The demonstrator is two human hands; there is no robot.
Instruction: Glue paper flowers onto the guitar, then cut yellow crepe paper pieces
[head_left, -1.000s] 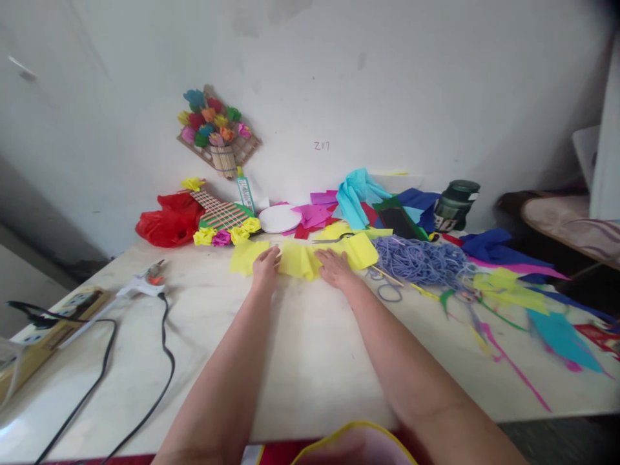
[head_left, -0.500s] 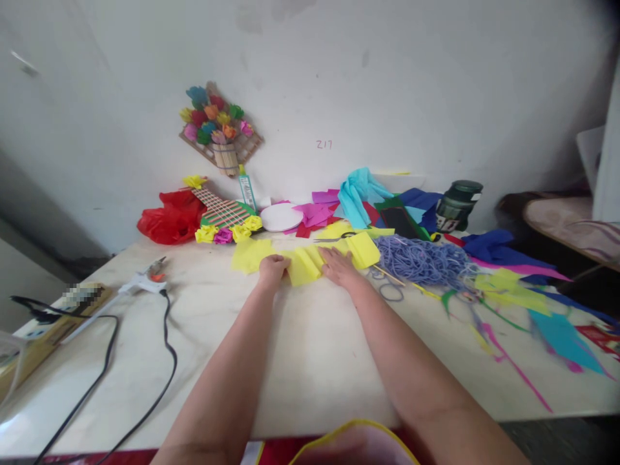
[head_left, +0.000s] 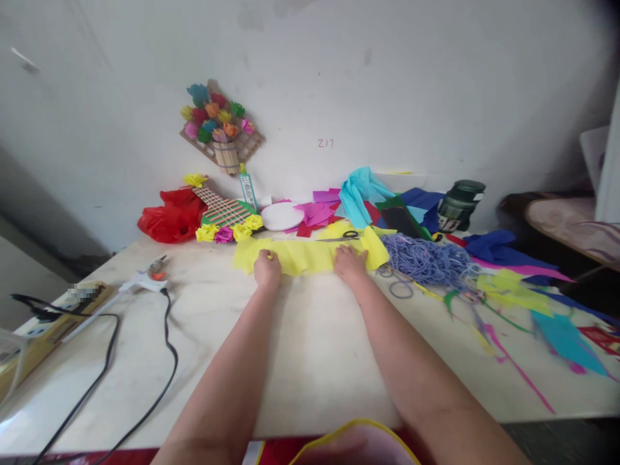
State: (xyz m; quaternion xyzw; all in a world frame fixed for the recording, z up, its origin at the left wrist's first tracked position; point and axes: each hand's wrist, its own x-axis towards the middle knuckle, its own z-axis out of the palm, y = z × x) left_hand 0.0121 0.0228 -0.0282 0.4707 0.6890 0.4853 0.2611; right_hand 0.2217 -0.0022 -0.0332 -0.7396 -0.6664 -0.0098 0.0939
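A long strip of yellow crepe paper [head_left: 305, 255] lies stretched across the far middle of the pale table [head_left: 300, 349]. My left hand [head_left: 267, 268] is curled into a loose fist and presses on the strip's left part. To the right, my right hand [head_left: 349, 263] rests on the strip with its fingers pressed down on the paper. Both forearms reach out from the near edge. Scissors [head_left: 339, 237] lie just behind the strip.
A glue gun [head_left: 145, 279] with a black cord [head_left: 167, 336] and a power strip [head_left: 53, 323] lie at left. A purple yarn pile [head_left: 423, 258], coloured paper scraps [head_left: 513, 284], a dark jar [head_left: 458, 205], white plate [head_left: 281, 216], red bag [head_left: 169, 216] and paper-flower crafts [head_left: 225, 223] crowd the back.
My hands have moved apart and the bunched, pleated yellow paper has been spread out flatter and longer. The left hand has curled from flat fingers into a fist.
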